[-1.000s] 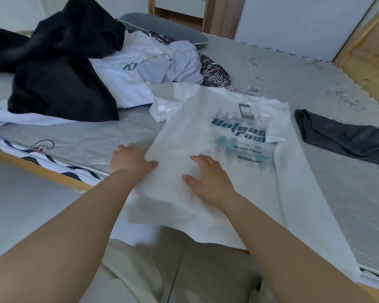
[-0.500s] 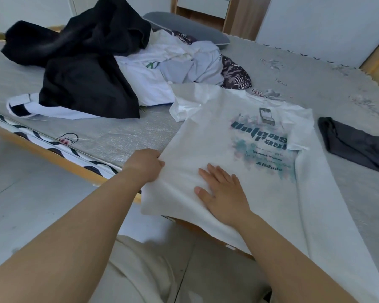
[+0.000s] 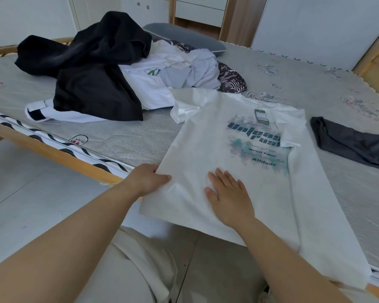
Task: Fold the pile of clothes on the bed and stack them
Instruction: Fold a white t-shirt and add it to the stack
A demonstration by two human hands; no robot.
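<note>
since 1.0 s ago: left hand [image 3: 149, 179] went from resting on the side edge of the white printed cotton t-shirt [image 3: 232, 171] to pinching it, thumb on top. right hand [image 3: 228, 195] stays flat, fingers straight and spread, pinning the cloth, probably as anchor for a side fold. shirt lies face up on the grey quilted bed [image 3: 123, 141], hem overhanging; the unfolded heap of black and white clothes [image 3: 109, 77] is behind.

Both bare arms stretched forward, left hand [image 3: 148, 179] with fingers curled and thumb on top, right hand [image 3: 229, 196] flat, fingers straight.
</note>
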